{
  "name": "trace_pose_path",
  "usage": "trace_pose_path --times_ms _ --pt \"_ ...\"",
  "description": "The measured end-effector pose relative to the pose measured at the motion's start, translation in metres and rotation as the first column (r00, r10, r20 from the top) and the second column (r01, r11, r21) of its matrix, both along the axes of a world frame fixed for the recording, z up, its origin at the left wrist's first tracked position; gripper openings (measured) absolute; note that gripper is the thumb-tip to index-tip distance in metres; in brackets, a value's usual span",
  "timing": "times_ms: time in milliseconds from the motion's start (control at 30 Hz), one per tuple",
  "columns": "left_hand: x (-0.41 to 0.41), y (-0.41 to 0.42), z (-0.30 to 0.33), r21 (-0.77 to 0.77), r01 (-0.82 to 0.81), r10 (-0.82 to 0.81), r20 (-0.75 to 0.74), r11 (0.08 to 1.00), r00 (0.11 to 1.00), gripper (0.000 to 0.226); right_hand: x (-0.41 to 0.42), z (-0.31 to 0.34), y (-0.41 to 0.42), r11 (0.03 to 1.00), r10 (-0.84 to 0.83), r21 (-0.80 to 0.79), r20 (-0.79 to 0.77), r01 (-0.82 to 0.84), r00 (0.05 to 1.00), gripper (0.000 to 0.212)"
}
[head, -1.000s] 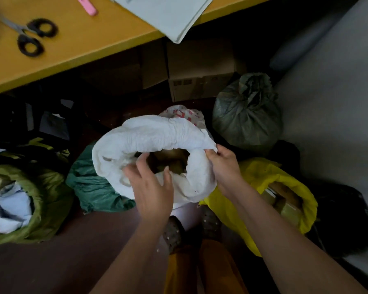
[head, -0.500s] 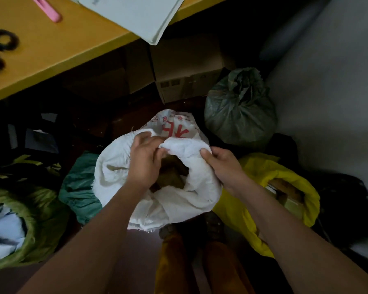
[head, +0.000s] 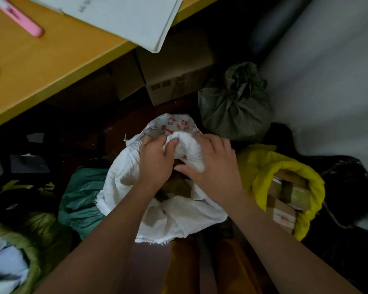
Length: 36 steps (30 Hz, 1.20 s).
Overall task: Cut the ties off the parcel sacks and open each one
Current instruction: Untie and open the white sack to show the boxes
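We see the left hand point(head: 155, 164) and right hand point(head: 210, 164) gripping the rolled far rim, at twelve o'clock, of the open white woven sack point(head: 123, 183) beneath them.

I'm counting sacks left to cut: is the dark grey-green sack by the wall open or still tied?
Still tied. The grey-green sack has its neck bunched into a closed knot on top, and no contents show.
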<state>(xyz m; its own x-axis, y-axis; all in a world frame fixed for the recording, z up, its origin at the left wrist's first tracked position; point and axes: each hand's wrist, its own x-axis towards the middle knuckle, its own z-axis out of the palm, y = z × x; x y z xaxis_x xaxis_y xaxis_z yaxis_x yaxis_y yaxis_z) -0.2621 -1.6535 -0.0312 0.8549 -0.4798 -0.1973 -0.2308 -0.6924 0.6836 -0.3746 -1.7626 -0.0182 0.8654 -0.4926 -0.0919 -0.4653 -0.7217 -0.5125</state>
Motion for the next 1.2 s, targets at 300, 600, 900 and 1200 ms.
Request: trace_pose_path --times_ms 300,600,900,1200 --pt "0.029 0.006 -0.007 -0.119 -0.074 0.029 -0.343 0.99 0.939 0.036 0.001 -0.023 -0.013 0.851 -0.115 0.519 0.035 0.08 0.993 0.015" --pt "0.018 0.011 -0.013 0.046 0.4 -0.382 0.413 0.915 0.827 0.008 0.008 -0.027 -0.038 0.607 -0.156 0.791 0.014 0.085 0.988 0.021" --pt "0.008 0.03 -0.022 0.386 0.489 -0.619 0.394 0.782 0.68 0.04 0.002 -0.032 -0.038 0.519 -0.193 0.84 -0.065 0.158 0.979 0.007" --pt "0.014 0.008 -0.011 0.175 0.326 -0.354 0.171 0.929 0.919 0.028 0.009 -0.019 0.02 0.958 -0.085 -0.264 0.104 0.11 0.991 0.04"
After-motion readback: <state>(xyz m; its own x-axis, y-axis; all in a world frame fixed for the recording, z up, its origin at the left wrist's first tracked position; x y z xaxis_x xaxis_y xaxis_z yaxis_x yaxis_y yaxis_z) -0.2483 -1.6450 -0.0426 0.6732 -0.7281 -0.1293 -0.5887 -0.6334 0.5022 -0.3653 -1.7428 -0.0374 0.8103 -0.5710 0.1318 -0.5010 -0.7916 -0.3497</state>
